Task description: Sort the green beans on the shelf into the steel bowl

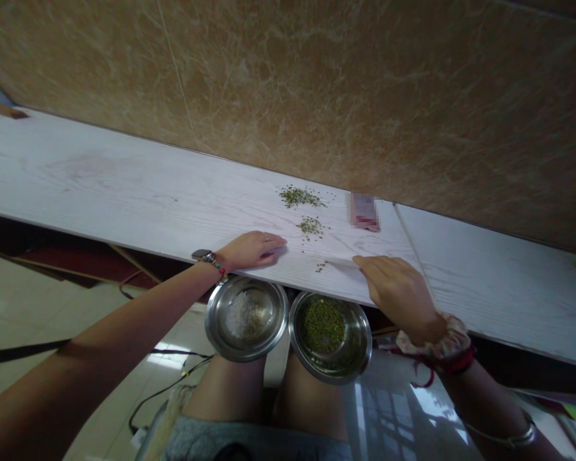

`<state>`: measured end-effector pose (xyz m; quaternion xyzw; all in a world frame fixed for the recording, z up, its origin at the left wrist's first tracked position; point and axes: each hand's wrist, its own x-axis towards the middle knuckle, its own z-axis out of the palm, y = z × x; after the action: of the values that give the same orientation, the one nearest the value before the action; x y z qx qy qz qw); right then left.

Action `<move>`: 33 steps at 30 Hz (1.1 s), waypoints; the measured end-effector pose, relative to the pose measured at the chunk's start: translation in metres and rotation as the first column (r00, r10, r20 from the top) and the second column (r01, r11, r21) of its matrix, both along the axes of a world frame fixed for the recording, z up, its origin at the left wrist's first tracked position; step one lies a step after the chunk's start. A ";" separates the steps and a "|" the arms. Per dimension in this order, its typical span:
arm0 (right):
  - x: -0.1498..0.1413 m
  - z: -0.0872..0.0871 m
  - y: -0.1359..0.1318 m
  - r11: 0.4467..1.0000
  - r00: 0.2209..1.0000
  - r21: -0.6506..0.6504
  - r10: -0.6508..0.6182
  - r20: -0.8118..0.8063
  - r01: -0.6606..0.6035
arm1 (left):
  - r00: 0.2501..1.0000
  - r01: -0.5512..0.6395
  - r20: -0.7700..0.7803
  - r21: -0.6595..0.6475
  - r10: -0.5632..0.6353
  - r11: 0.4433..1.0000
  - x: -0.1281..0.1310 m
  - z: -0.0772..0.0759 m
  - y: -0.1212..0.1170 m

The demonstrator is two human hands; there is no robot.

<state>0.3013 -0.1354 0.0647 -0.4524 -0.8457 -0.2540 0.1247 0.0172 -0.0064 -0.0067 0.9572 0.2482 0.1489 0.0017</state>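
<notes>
My left hand (256, 250) lies on the white wooden surface near its front edge, fingers stretched out and holding nothing. My right hand (396, 285) is closed at the fingertips, and a thin pale strip too faint to name seems to reach from it toward a few loose green beans (321, 266). Farther back are a small pile of green beans (311, 225) and a larger one (300, 196). Below the edge, on my lap, a steel bowl (214, 326) holds white grains like rice (246, 315). Beside it, another steel bowl (363, 342) holds many green beans (324, 325).
A small flat packet or box (365, 211), blurred out, lies by the brown marbled wall (288, 96). A seam (410, 240) crosses the white surface (125, 192) right of it. Dark cables (173, 384) run over the tiled floor at the left.
</notes>
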 end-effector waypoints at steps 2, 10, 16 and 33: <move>-0.002 0.000 -0.003 0.999 0.999 -0.027 0.026 -0.024 -0.027 | 1.000 -0.004 0.000 -0.002 0.004 1.000 0.000 0.000 0.000; -0.008 0.009 -0.012 0.994 0.994 -0.022 0.102 -0.046 -0.103 | 1.000 -0.007 -0.008 -0.009 0.007 1.000 0.000 0.000 0.002; -0.005 0.005 -0.005 1.000 1.000 -0.004 -0.012 -0.009 0.012 | 1.000 -0.007 -0.003 -0.011 0.007 1.000 -0.001 0.001 0.001; -0.009 0.008 -0.008 1.000 1.000 -0.006 0.000 -0.006 0.000 | 1.000 -0.014 -0.017 -0.038 0.013 0.999 0.001 0.003 -0.001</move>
<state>0.2924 -0.1432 0.0724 -0.4535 -0.8461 -0.2501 0.1259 0.0180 -0.0070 -0.0036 0.9565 0.2574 0.1360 0.0166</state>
